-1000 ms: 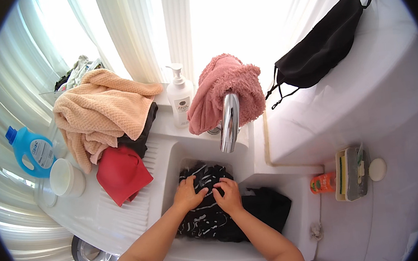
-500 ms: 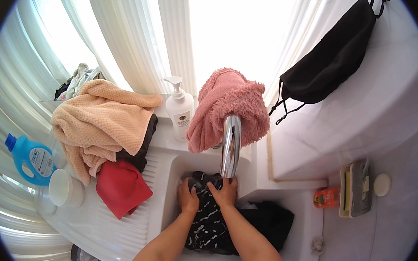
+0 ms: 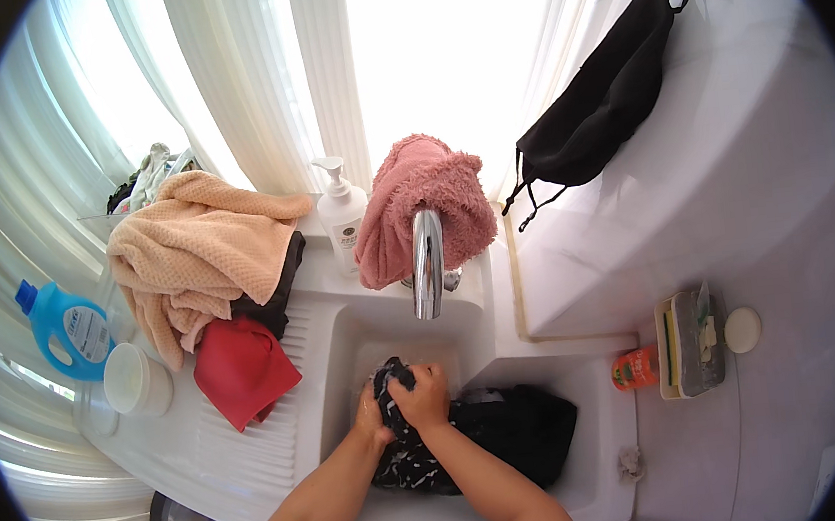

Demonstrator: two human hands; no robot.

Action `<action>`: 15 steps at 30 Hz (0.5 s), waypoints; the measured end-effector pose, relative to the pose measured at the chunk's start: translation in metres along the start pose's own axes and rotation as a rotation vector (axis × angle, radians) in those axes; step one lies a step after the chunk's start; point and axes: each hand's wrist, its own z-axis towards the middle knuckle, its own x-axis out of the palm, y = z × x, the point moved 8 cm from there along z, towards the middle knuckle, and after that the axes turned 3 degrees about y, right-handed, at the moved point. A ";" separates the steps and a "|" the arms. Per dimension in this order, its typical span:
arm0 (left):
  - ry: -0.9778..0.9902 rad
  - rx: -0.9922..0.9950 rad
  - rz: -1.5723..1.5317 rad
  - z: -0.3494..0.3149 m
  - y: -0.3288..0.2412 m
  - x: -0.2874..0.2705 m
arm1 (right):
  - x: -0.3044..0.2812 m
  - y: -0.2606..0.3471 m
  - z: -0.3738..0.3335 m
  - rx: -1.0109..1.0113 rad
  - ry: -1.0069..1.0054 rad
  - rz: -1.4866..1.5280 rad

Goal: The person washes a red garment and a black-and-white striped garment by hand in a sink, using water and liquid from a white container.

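Down in the white sink (image 3: 341, 380), my two hands are closed on a bunched wet black cloth with white streaks (image 3: 413, 470). My left hand (image 3: 370, 422) grips it from the left side, with wet, shiny fingers. On the other side, my right hand (image 3: 425, 398) wraps round the bunched upper part, close to the left. The rest of the streaked cloth trails down toward me. A plain black cloth (image 3: 529, 431) lies beside it, on the right of the basin. Above my hands hangs the chrome faucet (image 3: 427, 272), with no water seen running from it.
A fluffy pink towel (image 3: 423, 190) drapes over the faucet's base, beside a white pump bottle (image 3: 341, 218). Left stand a peach towel (image 3: 209, 235), red cloth (image 3: 242, 373), white tub (image 3: 138, 380) and blue detergent bottle (image 3: 71, 334). A black face mask (image 3: 602, 92) hangs right, above a caddy (image 3: 689, 345).
My hands have drawn closer together and lifted the far end of the streaked cloth, bunching it between them. The whole view has shifted slightly.
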 end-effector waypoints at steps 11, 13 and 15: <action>-0.225 0.033 0.194 -0.019 -0.030 0.017 | -0.014 -0.006 0.011 -0.074 -0.179 0.097; -0.365 0.151 0.378 -0.027 -0.057 0.020 | -0.028 -0.024 0.030 -0.104 -0.202 -0.178; -0.538 0.467 1.094 -0.017 -0.097 0.001 | -0.028 -0.024 0.028 -0.164 -0.157 -0.141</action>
